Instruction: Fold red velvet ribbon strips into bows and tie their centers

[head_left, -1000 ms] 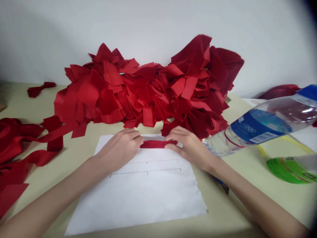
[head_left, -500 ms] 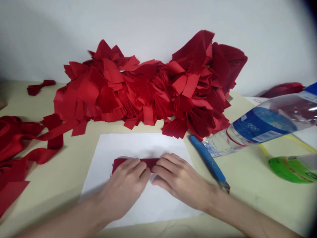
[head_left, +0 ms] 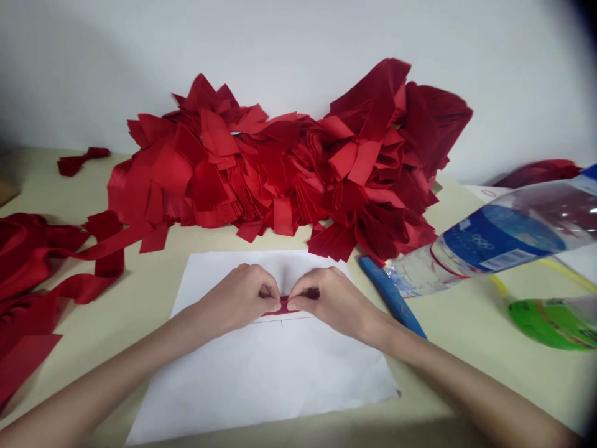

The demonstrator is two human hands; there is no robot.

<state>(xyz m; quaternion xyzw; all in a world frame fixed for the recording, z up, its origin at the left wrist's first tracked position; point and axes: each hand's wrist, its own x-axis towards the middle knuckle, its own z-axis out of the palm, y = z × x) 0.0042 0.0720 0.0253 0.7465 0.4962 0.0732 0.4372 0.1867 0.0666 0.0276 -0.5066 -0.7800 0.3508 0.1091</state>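
My left hand (head_left: 242, 297) and my right hand (head_left: 326, 302) meet over a white sheet of paper (head_left: 261, 367) with thin lines drawn on it. Both hands pinch a short red ribbon strip (head_left: 283, 305), which is bunched between the fingertips and mostly hidden by them. The fingers of each hand are curled and pressed together on the strip. Behind the sheet lies a large heap of cut red ribbon pieces (head_left: 289, 168).
A blue-handled tool (head_left: 389, 295) lies just right of the paper. A clear water bottle with a blue label (head_left: 494, 239) lies on its side at the right, with a green-labelled bottle (head_left: 553, 320) beyond it. Long red ribbon (head_left: 41, 267) trails at the left.
The strip lay flat under both hands on the paper half a second ago. Now the hands have drawn together at its middle and pinch it into a bunch.
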